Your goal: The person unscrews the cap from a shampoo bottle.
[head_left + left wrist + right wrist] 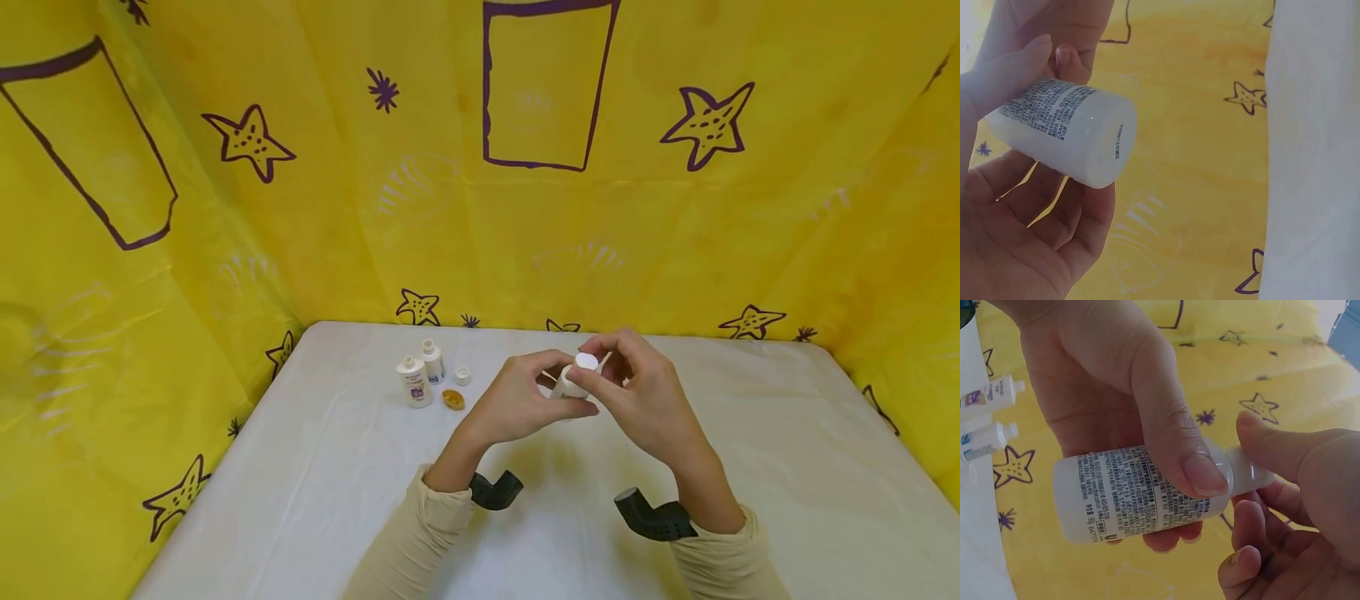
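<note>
A small white bottle point(1141, 494) with dense dark print is held above the table, tilted. My left hand point(517, 396) grips its body, thumb on one side and fingers on the other. At the neck end is a white cap point(587, 361), which my right hand point(645, 392) pinches between thumb and fingers. In the left wrist view the bottle's flat base shows, with a stamped date code. My right hand's other fingers curl loosely below the cap in the right wrist view.
Left on the white-covered table point(337, 492) stand two uncapped white bottles, a nearer one point(416, 385) and a farther one point(432, 362). Beside them lie a loose white cap point(462, 376) and a small orange-brown, oval piece point(453, 400). Yellow patterned cloth point(450, 233) walls the table's back and sides.
</note>
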### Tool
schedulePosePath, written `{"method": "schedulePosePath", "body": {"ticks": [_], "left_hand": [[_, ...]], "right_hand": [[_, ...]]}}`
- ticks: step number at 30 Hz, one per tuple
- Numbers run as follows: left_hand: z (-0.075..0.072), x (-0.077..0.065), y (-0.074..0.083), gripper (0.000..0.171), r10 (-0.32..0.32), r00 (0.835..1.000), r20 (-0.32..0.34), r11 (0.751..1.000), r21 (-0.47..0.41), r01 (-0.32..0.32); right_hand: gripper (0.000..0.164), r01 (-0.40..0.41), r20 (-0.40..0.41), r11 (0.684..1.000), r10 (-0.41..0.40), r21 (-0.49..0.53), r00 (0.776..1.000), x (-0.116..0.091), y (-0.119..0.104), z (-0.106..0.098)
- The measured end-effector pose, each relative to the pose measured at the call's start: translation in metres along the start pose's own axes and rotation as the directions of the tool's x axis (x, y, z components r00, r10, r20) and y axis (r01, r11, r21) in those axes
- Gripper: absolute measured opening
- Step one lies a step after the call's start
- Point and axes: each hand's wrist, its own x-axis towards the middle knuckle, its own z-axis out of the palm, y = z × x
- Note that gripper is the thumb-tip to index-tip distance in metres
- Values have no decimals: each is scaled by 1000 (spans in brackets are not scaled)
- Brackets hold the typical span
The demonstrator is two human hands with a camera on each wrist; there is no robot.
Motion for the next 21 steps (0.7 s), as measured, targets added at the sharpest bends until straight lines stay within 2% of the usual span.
{"method": "schedulePosePath", "body": {"ticks": [4, 9, 16, 19, 21], "left_hand": [[-1, -1, 1, 36, -25, 1000, -2, 1000, 0, 25], [-2, -1, 1, 36, -67, 998, -16, 998, 6, 68], [-3, -1, 2, 39, -71, 997, -16, 997, -6, 71], [-3, -1, 2, 39, -65, 998, -14, 998, -18, 65], [-3, -1, 2, 39, -63, 998, -8, 998, -26, 63]], "right_hand": [[28, 63, 11, 998, -63, -14, 998, 0, 2, -1], [38, 121, 63, 993, -122, 15, 991, -1, 3, -4], [49, 110, 99, 993, -114, 46, 989, -2, 1, -8], [54, 89, 82, 995, -91, 35, 992, -2, 1, -9], [51, 66, 59, 998, -67, 26, 996, -2, 0, -9]]}}
